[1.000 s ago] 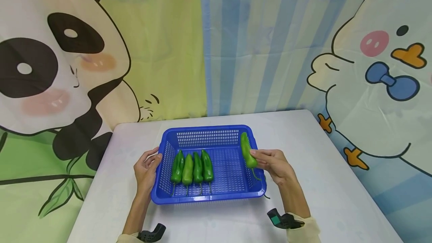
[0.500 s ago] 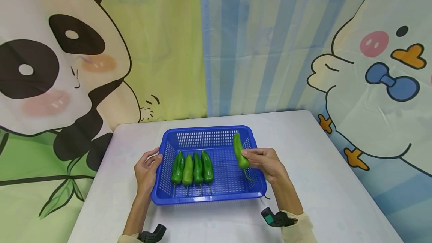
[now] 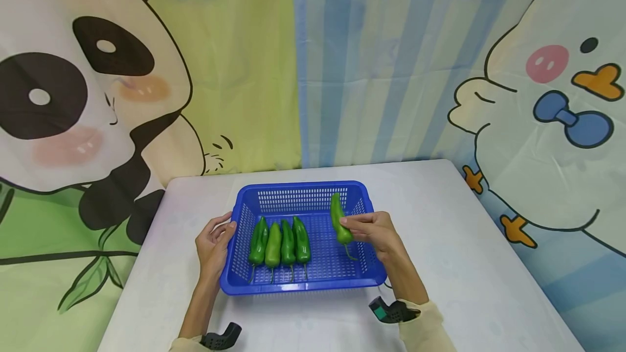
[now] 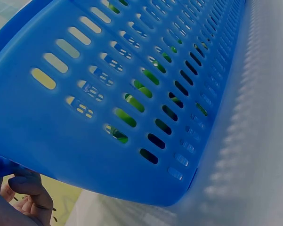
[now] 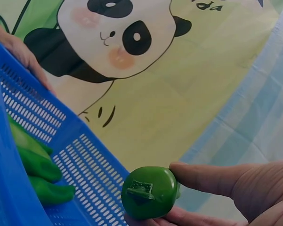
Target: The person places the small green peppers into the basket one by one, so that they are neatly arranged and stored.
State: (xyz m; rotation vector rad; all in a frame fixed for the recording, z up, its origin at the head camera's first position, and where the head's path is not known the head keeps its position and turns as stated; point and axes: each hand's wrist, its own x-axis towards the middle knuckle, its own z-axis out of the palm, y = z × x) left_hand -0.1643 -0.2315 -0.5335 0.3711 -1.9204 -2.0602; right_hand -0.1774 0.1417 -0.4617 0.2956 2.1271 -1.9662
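Observation:
A light green chili pepper (image 3: 337,216) is pinched between the thumb and fingers of my right hand (image 3: 375,233). It hangs above the right part of a blue plastic basket (image 3: 303,287), stem toward me. In the right wrist view the stem end of the pepper (image 5: 148,193) faces the camera. My left hand (image 3: 213,243) holds the basket's left rim, with thumb and fingers at the edge; the left wrist view shows only part of that hand (image 4: 30,195). Several green peppers (image 3: 287,243) lie side by side in the basket's left half, stems toward me.
The basket stands on a white table (image 3: 469,254). A thin dark curved piece (image 3: 388,286) sticks out beside the basket's front right corner; what it belongs to is hidden. Behind the table hangs a printed curtain (image 3: 254,69) with a panda and a chick.
My right hand has moved left with the pepper, from the basket's right wall to further over its inside. My left hand and the basket have stayed in place.

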